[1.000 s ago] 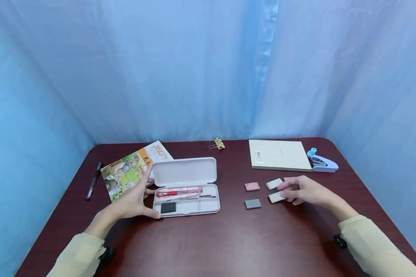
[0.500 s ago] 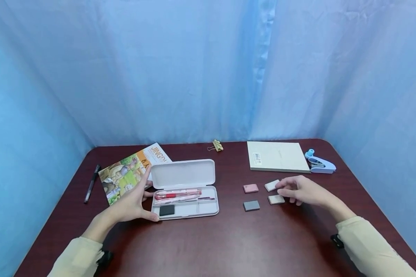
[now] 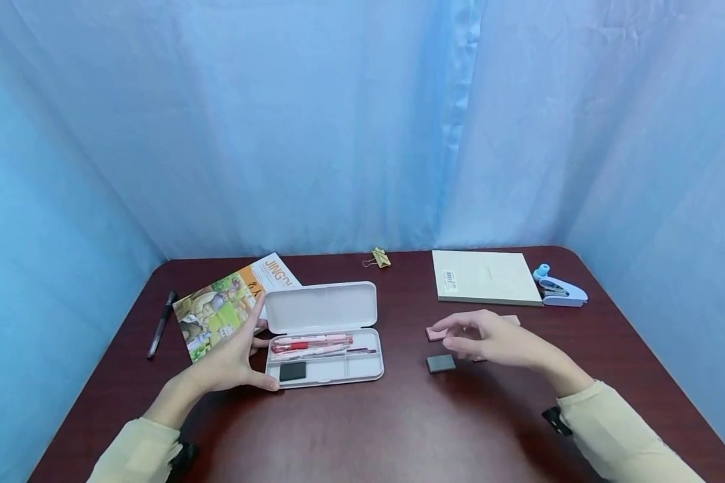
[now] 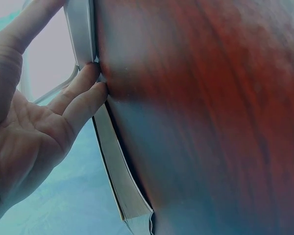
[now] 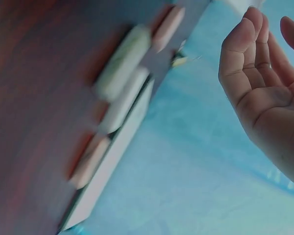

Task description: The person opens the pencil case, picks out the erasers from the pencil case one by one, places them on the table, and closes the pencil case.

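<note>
My left hand [image 3: 232, 359] spans the left end of an open white pencil case [image 3: 362, 384], thumb at its front corner and index finger by the raised lid. In the left wrist view, two nearly straight fingers touch the case's side. Inside lie pink and red pens [image 3: 311, 342] and a black eraser-like block [image 3: 293, 371]. My right hand [image 3: 486, 339] hovers over several small eraser-like blocks with nothing visible between its fingers. Near its fingertips are a pink block [image 3: 436, 334] and a grey block [image 3: 440, 363]. Two pale blocks, mostly hidden in the head view, show as a greenish block [image 5: 122, 63] and a white block [image 5: 126, 103] in the right wrist view.
Another pink block [image 3: 511, 320] sits behind the right hand. A booklet [image 3: 214, 312] and a black pen [image 3: 162, 325] lie left of the case. Farther back are a yellow binder clip [image 3: 380, 257], a cream notebook [image 3: 486, 276] and a pale blue stapler [image 3: 563, 293].
My right hand has left the pale blocks and moved left towards the pink and grey ones, uncovering a second pink block behind it. My left hand stays at the case.
</note>
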Motion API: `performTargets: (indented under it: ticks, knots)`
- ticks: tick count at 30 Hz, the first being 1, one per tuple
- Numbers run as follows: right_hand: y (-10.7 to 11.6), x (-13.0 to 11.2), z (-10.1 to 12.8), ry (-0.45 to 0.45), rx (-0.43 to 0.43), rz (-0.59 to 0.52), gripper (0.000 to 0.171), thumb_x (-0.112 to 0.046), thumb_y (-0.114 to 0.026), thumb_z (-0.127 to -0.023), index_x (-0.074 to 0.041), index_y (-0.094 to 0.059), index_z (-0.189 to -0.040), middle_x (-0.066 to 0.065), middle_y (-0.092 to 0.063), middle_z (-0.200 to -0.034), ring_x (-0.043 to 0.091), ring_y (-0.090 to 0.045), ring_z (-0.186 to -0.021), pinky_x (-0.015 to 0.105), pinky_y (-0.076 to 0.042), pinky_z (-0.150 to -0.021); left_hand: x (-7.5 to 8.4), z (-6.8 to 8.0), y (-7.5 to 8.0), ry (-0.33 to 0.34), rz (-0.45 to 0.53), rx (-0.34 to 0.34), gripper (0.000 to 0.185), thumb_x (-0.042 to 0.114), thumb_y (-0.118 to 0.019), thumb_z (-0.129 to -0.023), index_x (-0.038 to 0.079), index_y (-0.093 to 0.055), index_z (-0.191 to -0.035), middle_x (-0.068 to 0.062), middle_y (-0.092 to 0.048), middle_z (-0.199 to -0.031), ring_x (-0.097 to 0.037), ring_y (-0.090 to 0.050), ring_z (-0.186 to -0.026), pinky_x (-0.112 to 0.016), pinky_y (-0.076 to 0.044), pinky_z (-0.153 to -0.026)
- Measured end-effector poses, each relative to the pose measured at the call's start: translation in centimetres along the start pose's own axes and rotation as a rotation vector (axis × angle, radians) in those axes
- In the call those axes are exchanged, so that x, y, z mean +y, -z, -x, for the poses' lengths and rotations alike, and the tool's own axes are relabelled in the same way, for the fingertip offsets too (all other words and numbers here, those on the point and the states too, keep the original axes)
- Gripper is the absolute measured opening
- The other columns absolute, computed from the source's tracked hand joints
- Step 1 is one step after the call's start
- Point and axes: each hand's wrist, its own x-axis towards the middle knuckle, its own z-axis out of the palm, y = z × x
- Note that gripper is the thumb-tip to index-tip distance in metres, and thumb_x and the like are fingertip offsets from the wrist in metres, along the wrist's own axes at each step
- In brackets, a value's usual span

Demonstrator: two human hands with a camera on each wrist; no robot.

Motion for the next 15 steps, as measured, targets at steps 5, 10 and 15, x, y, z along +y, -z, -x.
performTargets:
  ticks: [5, 10, 15]
  knots:
    - [-1.1, -2.4, -1.4, 0.078, -0.019, 0.041, 0.030, -0.029, -0.063, -0.103, -0.017, -0.068, -0.131, -0.004, -0.071, -0.105, 0.015, -0.064, -0.088, 0.030, -0.052, -0.075, 0.2, -0.1, 0.0, -0.002, -0.009, -0.005, 0.145, 0.033, -0.096, -0.069, 0.030, 0.015, -0.162, -0.027, -0.035, -0.152, -0.038, -0.057, -0.127, -0.055, -0.045, -0.103]
    - [-2.6, -4.3, -3.7, 0.137, -0.060, 0.016, 0.031, -0.029, -0.065, -0.102, -0.017, -0.068, -0.130, -0.006, -0.071, -0.109, 0.016, -0.063, -0.085, 0.031, -0.053, -0.075, 0.1, -0.1, 0.1, 0.000, -0.023, 0.001, 0.145, 0.033, -0.097, -0.068, 0.033, 0.015, -0.161, -0.026, -0.037, -0.150, -0.037, -0.058, -0.127, -0.055, -0.046, -0.103]
    - [-4.5, -5.7, -6.1, 0.220, -0.088, 0.031, 0.034, -0.027, -0.066, -0.101, -0.010, -0.068, -0.130, 0.000, -0.070, -0.122, 0.013, -0.065, -0.104, 0.034, -0.053, -0.090, 0.2, 0.0, 0.2, 0.009, -0.041, 0.003, 0.145, 0.034, -0.096, -0.069, 0.029, 0.014, -0.162, -0.026, -0.038, -0.149, -0.037, -0.059, -0.126, -0.055, -0.046, -0.102]
